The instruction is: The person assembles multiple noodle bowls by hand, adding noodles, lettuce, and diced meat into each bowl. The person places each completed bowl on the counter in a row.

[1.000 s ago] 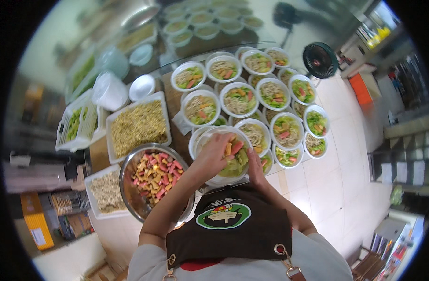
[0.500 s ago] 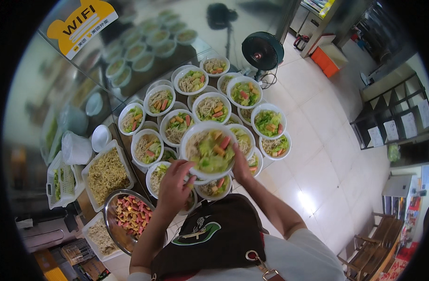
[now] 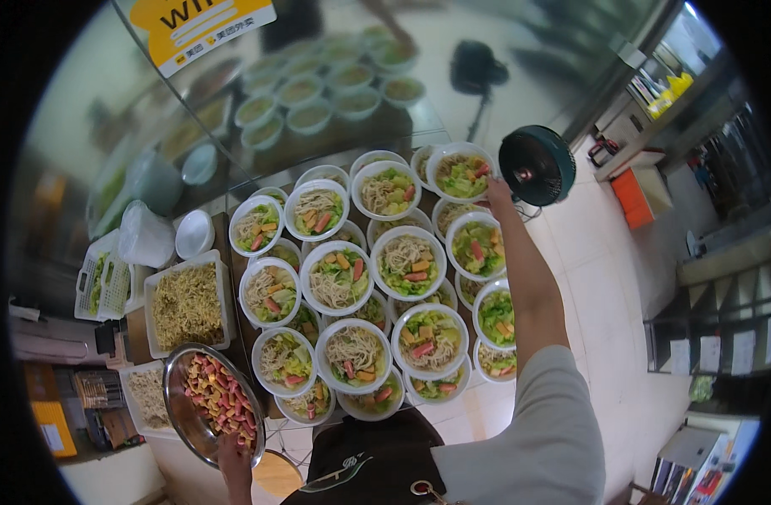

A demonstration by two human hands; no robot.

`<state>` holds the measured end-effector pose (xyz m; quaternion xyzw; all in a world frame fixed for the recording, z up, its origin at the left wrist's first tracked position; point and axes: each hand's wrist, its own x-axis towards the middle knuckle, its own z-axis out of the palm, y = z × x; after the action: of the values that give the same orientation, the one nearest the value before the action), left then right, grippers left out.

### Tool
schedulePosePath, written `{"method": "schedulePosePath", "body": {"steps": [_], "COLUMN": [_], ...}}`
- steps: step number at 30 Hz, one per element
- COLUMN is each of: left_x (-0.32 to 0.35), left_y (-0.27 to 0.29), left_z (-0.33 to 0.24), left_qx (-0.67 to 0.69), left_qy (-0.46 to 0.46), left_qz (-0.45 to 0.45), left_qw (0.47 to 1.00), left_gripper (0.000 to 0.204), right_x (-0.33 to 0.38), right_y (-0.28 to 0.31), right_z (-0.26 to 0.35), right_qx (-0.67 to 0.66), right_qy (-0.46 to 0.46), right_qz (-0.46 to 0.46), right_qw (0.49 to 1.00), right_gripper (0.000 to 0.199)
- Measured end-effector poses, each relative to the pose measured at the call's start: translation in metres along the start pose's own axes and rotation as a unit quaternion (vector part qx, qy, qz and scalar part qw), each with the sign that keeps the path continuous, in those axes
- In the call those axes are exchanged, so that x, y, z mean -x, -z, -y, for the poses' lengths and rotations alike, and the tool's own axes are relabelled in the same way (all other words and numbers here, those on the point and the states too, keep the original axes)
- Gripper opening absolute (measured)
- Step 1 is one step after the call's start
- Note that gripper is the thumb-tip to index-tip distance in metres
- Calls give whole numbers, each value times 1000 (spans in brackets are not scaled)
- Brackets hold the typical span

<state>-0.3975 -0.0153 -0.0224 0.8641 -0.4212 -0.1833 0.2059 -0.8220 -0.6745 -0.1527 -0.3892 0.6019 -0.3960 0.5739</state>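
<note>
Resting left hand [image 3: 233,452] in steel bowl [image 3: 176,410] among pink and orange pieces [image 3: 221,391]; touching with right hand [image 3: 499,194] white bowl [image 3: 432,165] of lettuce [image 3: 461,187]; cannot tell either grip.

left grip [image 3: 232,453]: low | right arm [image 3: 532,290]: stretched forward | right grip [image 3: 498,194]: far out

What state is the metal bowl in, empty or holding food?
Holding food: pink and yellow pieces lie inside the metal bowl, by the left hand.
</note>
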Motion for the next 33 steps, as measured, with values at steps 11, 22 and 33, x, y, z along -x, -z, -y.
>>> {"method": "schedulePosePath", "body": {"steps": [11, 22, 33], "left_x": [68, 74, -13], "left_y": [14, 24, 5], "left_z": [73, 116, 173], "left_qx": [-43, 4, -51], "left_qy": [94, 131, 130], "left_qz": [-37, -67, -138], "left_qw": [994, 989, 981], "left_gripper": [34, 24, 14], "right_x": [-63, -75, 230], "right_y": [-3, -10, -50], "right_z": [-34, -70, -28], "right_qx": [169, 626, 170], "right_qy": [-44, 255, 306], "right_qz": [2, -59, 36], "right_qw": [985, 734, 936], "right_gripper": [32, 26, 25]}}
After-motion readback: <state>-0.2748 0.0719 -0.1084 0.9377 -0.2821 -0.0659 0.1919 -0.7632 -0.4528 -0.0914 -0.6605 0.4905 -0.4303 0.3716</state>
